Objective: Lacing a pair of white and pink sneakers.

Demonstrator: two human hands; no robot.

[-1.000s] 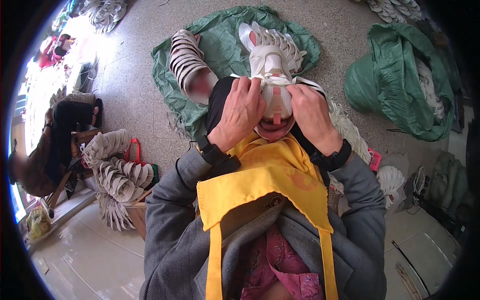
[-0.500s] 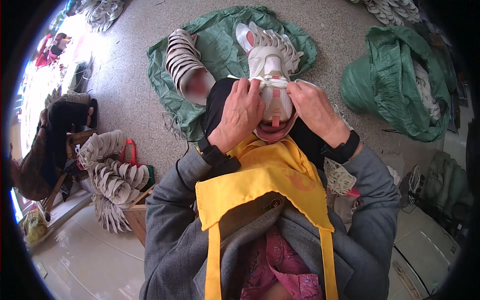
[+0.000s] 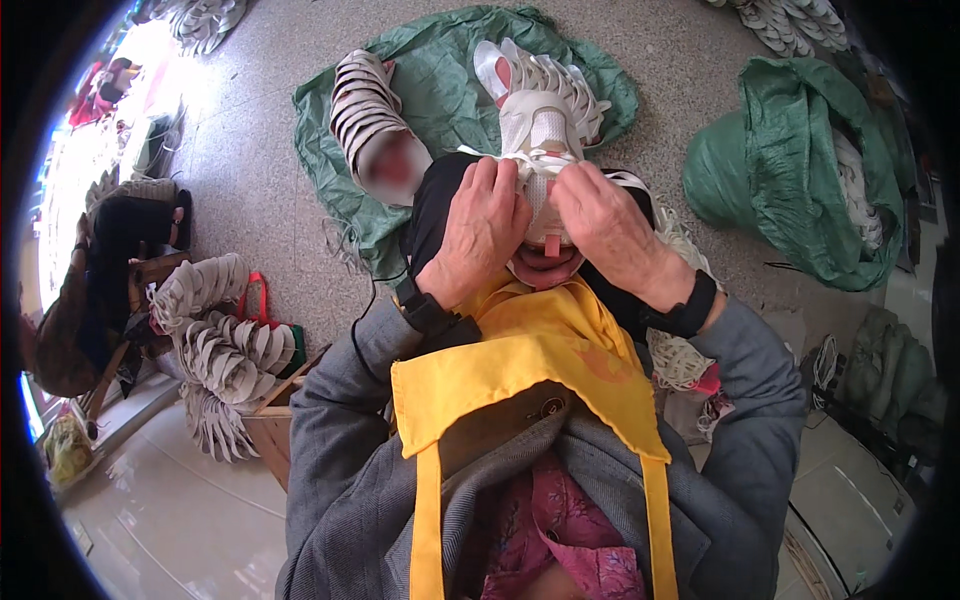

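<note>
A white and pink shoe upper (image 3: 543, 222) lies on my lap, its toe pointing away and its heel loop toward me. White shoelace (image 3: 537, 163) crosses it near the top of the tongue. My left hand (image 3: 474, 225) is closed at the left edge of the shoe, fingertips pinching the lace. From the other side my right hand (image 3: 617, 228) reaches over the tongue, also closed on the lace; its fingertips are partly hidden by the knuckles. A loose lace end trails out past the right hand.
Beyond my knees a green woven sack (image 3: 450, 95) lies flat, bearing a stack of shoe uppers (image 3: 365, 110) and another nested row (image 3: 565, 85). An open green sack (image 3: 740, 170) stands right. Left are more uppers (image 3: 225, 365), a wooden box (image 3: 270, 440) and a seated person (image 3: 75, 310).
My right hand has moved left and inward over the shoe's tongue, bringing its lace toward the middle. My left hand stays almost where it was.
</note>
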